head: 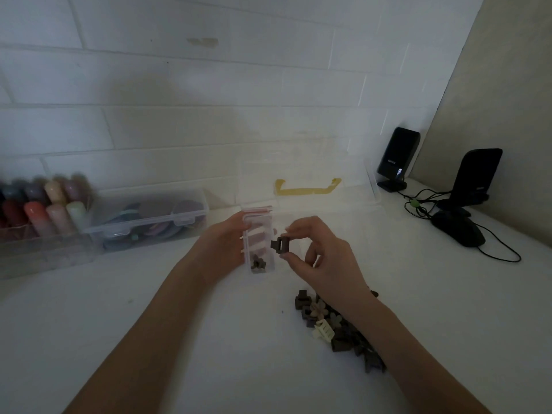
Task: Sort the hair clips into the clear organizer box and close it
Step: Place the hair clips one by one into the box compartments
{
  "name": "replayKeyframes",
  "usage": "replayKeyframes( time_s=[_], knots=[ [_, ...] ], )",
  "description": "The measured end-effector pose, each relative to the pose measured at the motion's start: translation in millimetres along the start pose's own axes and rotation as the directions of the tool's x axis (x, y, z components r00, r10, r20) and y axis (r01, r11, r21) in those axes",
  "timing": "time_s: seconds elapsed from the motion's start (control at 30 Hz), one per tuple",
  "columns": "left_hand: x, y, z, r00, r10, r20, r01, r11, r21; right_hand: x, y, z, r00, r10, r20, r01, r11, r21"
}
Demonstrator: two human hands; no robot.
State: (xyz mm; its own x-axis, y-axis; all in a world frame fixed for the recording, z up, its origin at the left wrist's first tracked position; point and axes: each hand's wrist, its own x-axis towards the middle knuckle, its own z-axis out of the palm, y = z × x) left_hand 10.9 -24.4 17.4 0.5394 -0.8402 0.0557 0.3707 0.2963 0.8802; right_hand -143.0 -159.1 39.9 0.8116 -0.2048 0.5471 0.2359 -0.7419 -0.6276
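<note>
A small clear organizer box [259, 225] with divided compartments stands on the white table, its lid open. My left hand [225, 240] grips the box from its left side. A couple of dark clips [258, 262] lie in its nearest compartment. My right hand [325, 255] pinches a dark grey claw clip [281, 244] between thumb and forefinger, just right of the box and above the table. A pile of hair clips [334, 327], mostly dark brown with a few beige and cream ones, lies on the table under my right wrist; part of it is hidden by my forearm.
A larger clear case with a yellow handle [307, 188] stands behind the box. At the left are a latched clear box [149, 219] of coloured items and a bin of pastel bottles [47, 204]. Two black stands [397, 158], cables and a mouse [458, 231] sit at the right.
</note>
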Motion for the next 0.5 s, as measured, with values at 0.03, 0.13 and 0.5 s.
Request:
replayKeyframes(
  time_s=[0.03, 0.13, 0.5],
  knots=[
    [0, 0, 0, 1.0, -0.002, -0.001, 0.002, 1.0, 0.003, 2, -2, 1, 1.0, -0.006, -0.007, 0.006, 1.0, -0.003],
    [-1, 1, 0, 1.0, -0.01, 0.002, 0.01, 1.0, 0.008, 12, -6, -1, 0.998, -0.052, -0.019, 0.051, 0.997, -0.049],
    [-2, 6, -6, 0.999, 0.026, -0.044, -0.024, 0.999, 0.049, 17, -1, 11, 0.991, -0.085, 0.106, 0.11, 0.961, -0.254]
  ],
)
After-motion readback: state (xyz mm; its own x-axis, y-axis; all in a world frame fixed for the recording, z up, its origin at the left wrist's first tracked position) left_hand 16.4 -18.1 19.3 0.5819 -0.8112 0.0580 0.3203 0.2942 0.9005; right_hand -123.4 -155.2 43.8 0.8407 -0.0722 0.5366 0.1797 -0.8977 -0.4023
